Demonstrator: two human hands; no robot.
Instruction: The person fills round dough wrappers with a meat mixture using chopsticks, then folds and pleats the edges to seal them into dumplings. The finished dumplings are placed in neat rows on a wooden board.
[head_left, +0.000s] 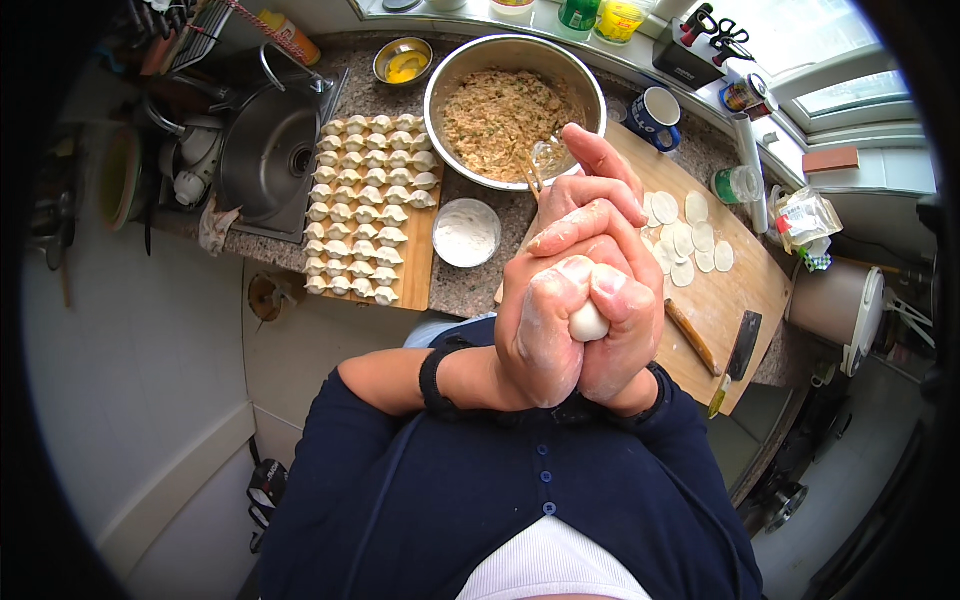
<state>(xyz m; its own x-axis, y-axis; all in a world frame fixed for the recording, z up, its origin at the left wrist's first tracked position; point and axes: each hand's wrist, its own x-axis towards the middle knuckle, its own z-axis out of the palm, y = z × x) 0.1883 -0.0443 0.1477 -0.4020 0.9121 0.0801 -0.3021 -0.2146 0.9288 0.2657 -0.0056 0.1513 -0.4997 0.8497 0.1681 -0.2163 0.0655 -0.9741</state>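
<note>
Close to the camera, my left hand (541, 330) and my right hand (628, 322) are pressed together with interlaced fingers. Between the bent thumbs and the palms they hold a dumpling (589, 322); only its smooth white end shows. Flour dusts both hands. Behind them is a wooden board (637, 161) with thin round dough wrappers (703, 236), some overlapping. A short wooden rolling pin (691, 337) lies on its right part, beside a cleaver (744, 346). Rows of folded dumplings (365, 214) cover most of another wooden board (421, 262) to the left.
A large steel bowl (585, 86) holds minced filling (487, 120) and chopsticks (534, 174). Flour (466, 231) fills a small bowl nearby. A small metal bowl (380, 64) contains yellow egg. The sink (262, 157) is at left; a blue mug (646, 120) and a knife block (686, 56) stand at right.
</note>
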